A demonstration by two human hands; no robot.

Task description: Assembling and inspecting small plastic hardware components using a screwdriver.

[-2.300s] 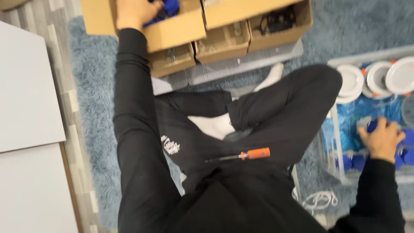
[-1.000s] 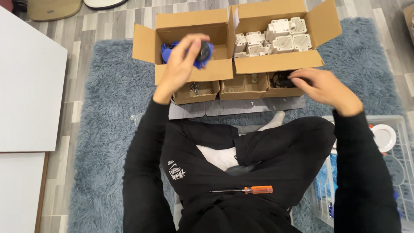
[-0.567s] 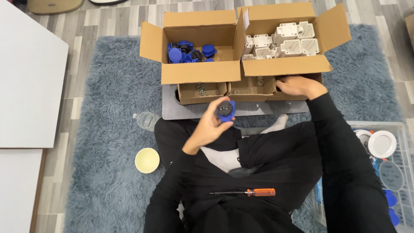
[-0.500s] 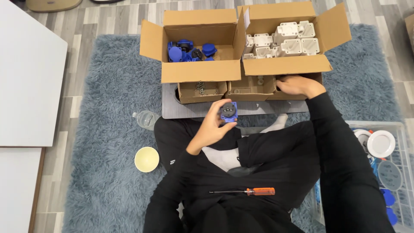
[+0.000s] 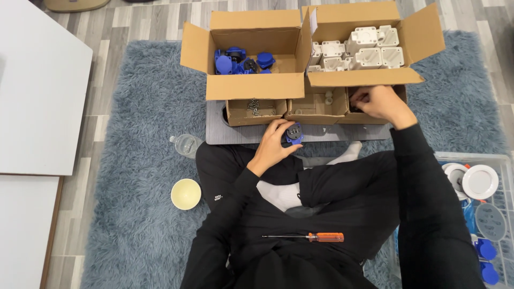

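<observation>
Both hands are seen from above, over crossed legs on a grey-blue shag rug [image 5: 139,107]. Left hand [image 5: 274,143] is curled around a blue round socket part [image 5: 294,134], gripped at its rim and held just in front of a grey board [image 5: 235,136], its dark face with small contacts turned up. Right hand [image 5: 379,103] is reached into the rightmost small cardboard tray [image 5: 369,109], fingers bunched as if pinching something small; whether anything is actually held cannot be told, since the fingertips are sunk behind the tray wall. As a judgement, a fetching step is in hand: one part is held ready while a small fitting is being picked for it. The next move would call for a fine pinch and for both hands to be brought together over the lap. An orange-handled screwdriver [image 5: 310,236] lies untouched on the lap. Behind the trays, an open carton of blue parts [image 5: 241,61] stands to the left and a carton of white housings [image 5: 364,48] to the right, touching side by side. A small tray with screws [image 5: 254,107] sits under the blue carton's flap. A cream bowl [image 5: 186,194] and a clear bottle [image 5: 186,144] rest on the rug. A clear bin [image 5: 482,192] is cut off at the right edge; its contents are only partly made out.
</observation>
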